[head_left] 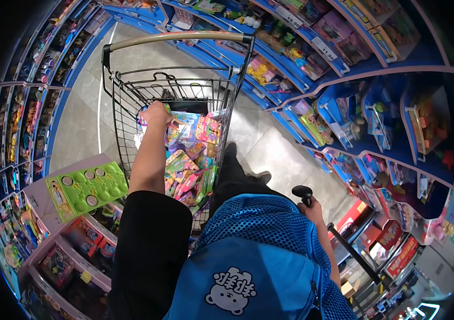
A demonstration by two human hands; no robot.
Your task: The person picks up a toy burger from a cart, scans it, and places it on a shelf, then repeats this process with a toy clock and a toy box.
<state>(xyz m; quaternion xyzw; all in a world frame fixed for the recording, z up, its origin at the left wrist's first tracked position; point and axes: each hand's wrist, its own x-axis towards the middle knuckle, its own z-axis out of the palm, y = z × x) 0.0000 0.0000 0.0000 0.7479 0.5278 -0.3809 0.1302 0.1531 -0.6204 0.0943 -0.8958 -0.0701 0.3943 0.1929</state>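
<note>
Wire shopping cart point(125, 114) stands in the aisle ahead of the person, its tan handle bar point(179, 37) at the far end. The basket holds a heap of flat toy packs point(192, 160), mostly pink, green and blue cards, piled from the middle to the near right corner.

Left hand point(156, 113) reaches into the cart at its far left side, fingers closed around a small toy pack point(144, 114) with a blue and purple edge; the pack is held just above the heap, close to the cart's left wire wall. Most of the pack is hidden by the hand.

Right hand point(310, 207) is low at the person's right side, well apart from the cart, wrapped around a black knob point(302, 192) on top of a dark pole point(352, 250) that slants down toward the floor.

A blue mesh vest point(261, 250) with a bear badge point(232, 290) fills the near foreground. A dark shoe point(230, 148) shows just beside the cart's right edge.

Floor point(80, 120) is pale grey tile with a white line along it. Blue shelves point(344, 69) of boxed toys curve along the right, with white price tags point(325, 49) on the edges. At left, lower display racks carry more boxes; a green pack with round discs point(87, 188) lies on top of one.
</note>
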